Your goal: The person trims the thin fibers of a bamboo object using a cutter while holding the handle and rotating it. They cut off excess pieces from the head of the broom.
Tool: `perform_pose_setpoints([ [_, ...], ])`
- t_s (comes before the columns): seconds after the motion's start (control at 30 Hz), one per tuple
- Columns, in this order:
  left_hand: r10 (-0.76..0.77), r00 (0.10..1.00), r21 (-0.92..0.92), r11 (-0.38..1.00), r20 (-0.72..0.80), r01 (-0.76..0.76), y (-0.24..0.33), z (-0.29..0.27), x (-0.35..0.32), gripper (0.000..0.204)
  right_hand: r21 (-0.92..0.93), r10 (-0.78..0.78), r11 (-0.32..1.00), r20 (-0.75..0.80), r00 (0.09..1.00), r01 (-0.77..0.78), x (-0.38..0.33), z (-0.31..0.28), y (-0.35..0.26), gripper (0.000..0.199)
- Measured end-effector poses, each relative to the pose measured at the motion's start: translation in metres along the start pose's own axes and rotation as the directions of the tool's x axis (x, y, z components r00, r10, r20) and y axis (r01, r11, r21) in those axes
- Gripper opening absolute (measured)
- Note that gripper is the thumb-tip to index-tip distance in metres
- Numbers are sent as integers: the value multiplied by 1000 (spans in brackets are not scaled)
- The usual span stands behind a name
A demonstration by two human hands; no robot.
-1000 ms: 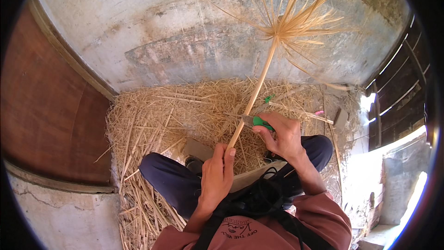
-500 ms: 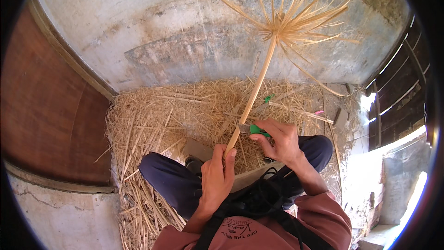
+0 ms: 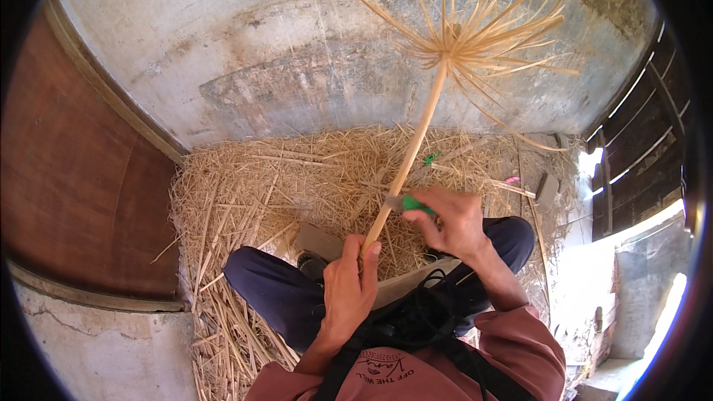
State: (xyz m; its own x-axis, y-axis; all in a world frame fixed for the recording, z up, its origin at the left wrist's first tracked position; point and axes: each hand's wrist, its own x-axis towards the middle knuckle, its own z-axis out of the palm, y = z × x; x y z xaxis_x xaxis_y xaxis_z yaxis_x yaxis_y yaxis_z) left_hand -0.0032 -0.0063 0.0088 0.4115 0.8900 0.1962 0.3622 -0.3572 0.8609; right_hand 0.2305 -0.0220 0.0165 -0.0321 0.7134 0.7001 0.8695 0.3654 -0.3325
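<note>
A pale wooden stick [image 3: 421,136], perhaps bamboo, slants up and away from me. At its far end, thin split strips [image 3: 494,37] fan out in a loose burst. My left hand [image 3: 352,282] is closed round the near end, thumb lying along it. In my right hand [image 3: 453,220] is a knife with a green handle [image 3: 417,205], the fingers wrapped round it. Its short blade [image 3: 394,203], a little blurred, lies against the stick above my left hand. Part of the handle is hidden by my fingers.
Straw-like shavings and split strips [image 3: 245,200] cover the floor round my crossed legs. A stained wall [image 3: 297,52] rises ahead, close to the fanned strips. A brown wooden panel [image 3: 89,171] stands at left, dark slats [image 3: 642,148] at right. A brick-like block [image 3: 547,190] lies at right.
The blade and my right hand have shifted slightly along the stick, away from my left hand. The fanned end has swung a little to the right. Both grips stay closed.
</note>
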Motion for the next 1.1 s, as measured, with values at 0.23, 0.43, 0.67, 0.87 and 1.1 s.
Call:
perform_pose_setpoints([
  [0.23,-52,998,13,999,45,51,0,-3,-2,22,-27,37,999,-11,999,-38,1,2,8,28],
  [0.43,-67,996,29,997,64,65,1,-4,-3,23,-26,8,1000,-75,997,-10,-1,5,18,27],
  [0.67,-43,998,12,999,44,43,-16,1,-14,25,-27,120,992,-93,988,-123,12,-4,46,21],
  [0.87,-49,997,27,999,52,47,-23,1,-17,24,-9,170,985,-106,980,-172,12,2,61,22],
  [1.1,-132,984,40,991,121,128,-32,-1,-30,25,-75,276,954,-151,949,-289,23,-6,92,21],
])
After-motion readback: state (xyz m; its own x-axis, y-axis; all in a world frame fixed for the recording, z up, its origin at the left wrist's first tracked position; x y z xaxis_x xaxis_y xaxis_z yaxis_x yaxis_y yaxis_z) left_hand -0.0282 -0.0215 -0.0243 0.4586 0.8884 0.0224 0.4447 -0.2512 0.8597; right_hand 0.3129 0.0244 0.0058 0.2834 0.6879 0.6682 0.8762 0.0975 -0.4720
